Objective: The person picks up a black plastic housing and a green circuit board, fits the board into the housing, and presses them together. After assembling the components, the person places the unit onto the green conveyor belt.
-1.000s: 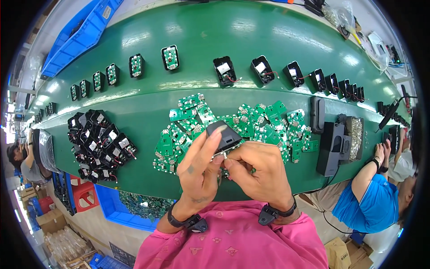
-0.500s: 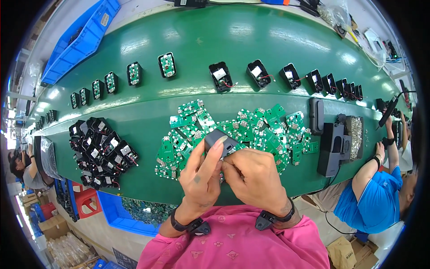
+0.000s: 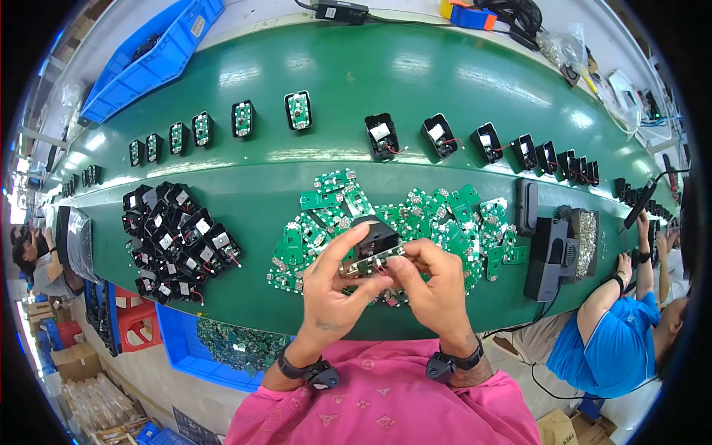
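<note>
Seen at the far left, a grey-shirted co-worker [image 3: 46,267] beside the green table [image 3: 256,215]; above and further in, a blue crate [image 3: 174,63] tilted at the table's back edge. Next, a jumbled pile of black casings [image 3: 180,241] with pale blocks and red wires, and, below the table edge, a red stool [image 3: 137,322] and a blue bin [image 3: 176,340] with many circuit boards [image 3: 237,343] inside. Along the back, a spaced row of board-fitted casings [image 3: 202,130], upright. Nearer the middle, grasps a black housing [image 3: 376,239] in the left hand [image 3: 330,289], fingers along its upper left side, thumb below, just in front of a broad heap of loose green boards [image 3: 456,226]. Across the housing's near side, steadies a populated board [image 3: 373,262] by its right end between thumb and fingers of the right hand [image 3: 432,285], with red wire just below; cannot tell whether joined. Behind, to the right, a row of open casings [image 3: 488,144] with trailing wires. Further right, a black oblong case [image 3: 526,206], a dark grey device [image 3: 545,256], small metallic pieces [image 3: 586,236], then a blue-shirted co-worker [image 3: 608,337].
</note>
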`<state>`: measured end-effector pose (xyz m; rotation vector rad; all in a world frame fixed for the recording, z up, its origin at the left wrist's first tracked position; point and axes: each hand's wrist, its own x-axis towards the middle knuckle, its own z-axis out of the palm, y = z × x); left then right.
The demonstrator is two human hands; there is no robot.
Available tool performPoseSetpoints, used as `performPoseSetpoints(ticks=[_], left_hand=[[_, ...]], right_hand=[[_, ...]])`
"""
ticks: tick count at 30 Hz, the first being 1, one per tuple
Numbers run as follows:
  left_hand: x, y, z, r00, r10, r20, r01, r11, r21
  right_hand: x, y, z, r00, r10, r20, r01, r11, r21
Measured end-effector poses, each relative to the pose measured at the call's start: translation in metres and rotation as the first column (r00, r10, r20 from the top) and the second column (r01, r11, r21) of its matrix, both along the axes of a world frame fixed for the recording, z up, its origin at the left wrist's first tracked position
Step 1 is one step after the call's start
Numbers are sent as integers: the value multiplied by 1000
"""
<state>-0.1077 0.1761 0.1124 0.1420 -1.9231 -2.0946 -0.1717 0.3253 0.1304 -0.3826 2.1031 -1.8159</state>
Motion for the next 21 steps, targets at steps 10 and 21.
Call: performPoseSetpoints(ticks=[10,21], left_hand=[[7,-5,4,998,16,58,-7,988,-157],[2,6,-7,992,94,-81,-109,974,-201]], right_hand=[[19,-9,-7,951,-65,-302,15,986,-165],[7,6,14,984,51,-170,-56,998,-24]])
